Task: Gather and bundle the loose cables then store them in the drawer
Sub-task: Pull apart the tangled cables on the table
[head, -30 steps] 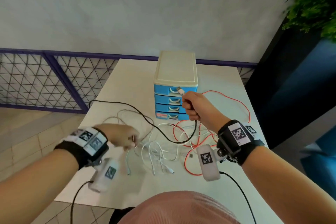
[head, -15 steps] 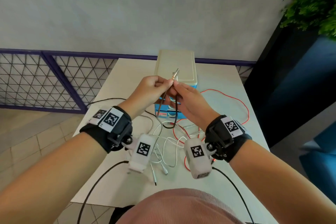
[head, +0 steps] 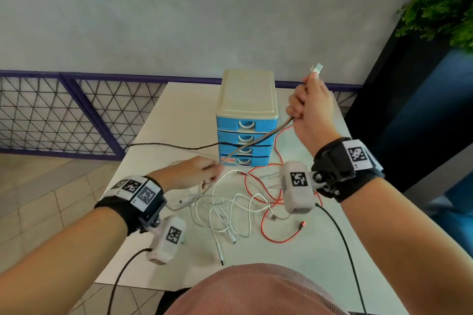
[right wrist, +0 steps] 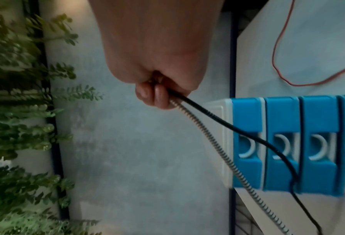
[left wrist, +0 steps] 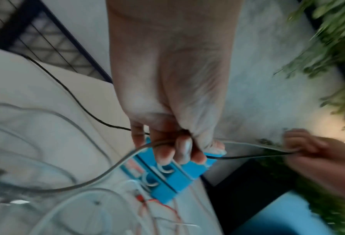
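A: From the head view, your right hand [head: 311, 110] is raised beside the small blue four-drawer plastic cabinet with a cream top [head: 247, 120], fist wrapped round the black braided cable [head: 258, 139], its metal plug [head: 316, 68] poking above your knuckles.

B: And your left hand [head: 190, 172] sits low near the desk's [head: 179, 110] left edge, fingers pinching the same cable. The white cables [head: 230, 202] and the thin red cable [head: 268, 197] lie tangled mid-desk, in front of the cabinet.

A: The left wrist view, blurred: your fingers [left wrist: 171, 151] curl around the cable [left wrist: 107, 171], which runs on to your other hand [left wrist: 312, 152].

B: The right wrist view: your fingers [right wrist: 153, 95] clamp two strands, one smooth black [right wrist: 238, 127], one spring-wrapped [right wrist: 207, 136]. All four drawers [right wrist: 282, 143] are closed.
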The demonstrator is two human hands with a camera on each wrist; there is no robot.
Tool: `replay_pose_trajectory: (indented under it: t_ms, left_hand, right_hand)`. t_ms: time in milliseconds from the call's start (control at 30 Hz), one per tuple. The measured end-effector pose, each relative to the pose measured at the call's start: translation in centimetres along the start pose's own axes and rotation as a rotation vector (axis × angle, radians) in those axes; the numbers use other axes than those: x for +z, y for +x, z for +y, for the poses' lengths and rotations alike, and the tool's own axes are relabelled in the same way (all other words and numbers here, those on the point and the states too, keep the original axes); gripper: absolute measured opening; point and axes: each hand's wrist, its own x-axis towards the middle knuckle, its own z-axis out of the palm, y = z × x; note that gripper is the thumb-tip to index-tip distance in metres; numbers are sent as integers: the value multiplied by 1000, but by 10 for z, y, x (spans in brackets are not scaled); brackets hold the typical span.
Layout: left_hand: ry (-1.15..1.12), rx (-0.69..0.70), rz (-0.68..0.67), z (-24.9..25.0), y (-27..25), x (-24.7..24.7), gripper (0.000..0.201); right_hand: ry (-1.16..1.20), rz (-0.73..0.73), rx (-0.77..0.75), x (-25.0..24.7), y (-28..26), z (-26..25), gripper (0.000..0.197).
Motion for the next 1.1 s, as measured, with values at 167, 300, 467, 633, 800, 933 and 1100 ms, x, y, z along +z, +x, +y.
replay_pose_trajectory:
  t_ms: [167, 300, 467, 633, 800, 933, 1100]
  left_hand:
    - [429, -252, 23, -47, -13, -9, 25]
    - [344, -141, 126, -9, -5, -15, 28]
    - [476, 120, 304, 50, 12, -29, 20]
    - [399, 157, 346, 52, 13, -32, 23]
    - [173, 168, 348, 45, 14, -31, 29]
    - [191, -3, 300, 8, 3, -37, 34]
    - [490, -304, 85, -68, -10, -42, 35]
  right_hand:
    - [-308, -65, -45, -10, -4, -9, 25]
    - [-1034, -485, -27, -6, -23, 21, 28]
    - [-1428, -771, 0, 6, -39, 55, 40]
    - [-1447, -670, 120, 10, -33, 37, 30]
    - [-1098, -368, 192, 4, -23, 33, 16]
    - [-767, -35, 142, -10, -8, 13, 19]
    - [-560, 139, 93, -24, 0, -2, 21]
